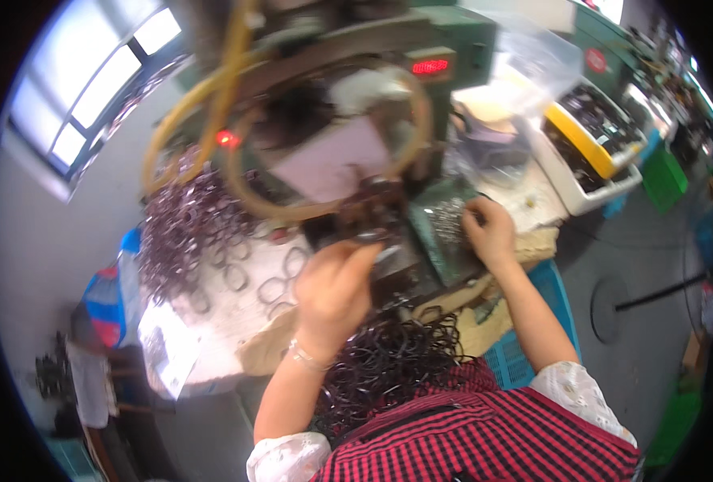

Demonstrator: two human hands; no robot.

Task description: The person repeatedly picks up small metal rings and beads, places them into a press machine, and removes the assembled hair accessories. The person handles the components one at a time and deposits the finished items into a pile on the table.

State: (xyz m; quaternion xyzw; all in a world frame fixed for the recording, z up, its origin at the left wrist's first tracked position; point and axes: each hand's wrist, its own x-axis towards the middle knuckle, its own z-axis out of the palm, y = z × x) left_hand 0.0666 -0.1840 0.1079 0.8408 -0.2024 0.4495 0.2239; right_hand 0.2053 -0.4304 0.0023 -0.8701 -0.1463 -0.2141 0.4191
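Observation:
My left hand [334,285] is closed at the machine's dark tooling [370,210], its thumb and fingers pressed together. Something small and shiny shows by the fingertips, too blurred to name. My right hand [491,233] reaches over the right side of a green tray [430,245] that holds many small silver metal parts [446,218]. Its fingers are bent together at the parts, and whatever they may pinch is hidden. Below the tooling, a heap of dark rings [397,353] lies close in front of my apron.
Another pile of dark rings [188,229] covers the left of the worktable [220,341], with loose ones nearer me. A yellow hose [288,212] loops before the machine. White bins [569,181] and a clear plastic tub [493,153] stand right. A blue basket [553,301] sits beneath my right forearm.

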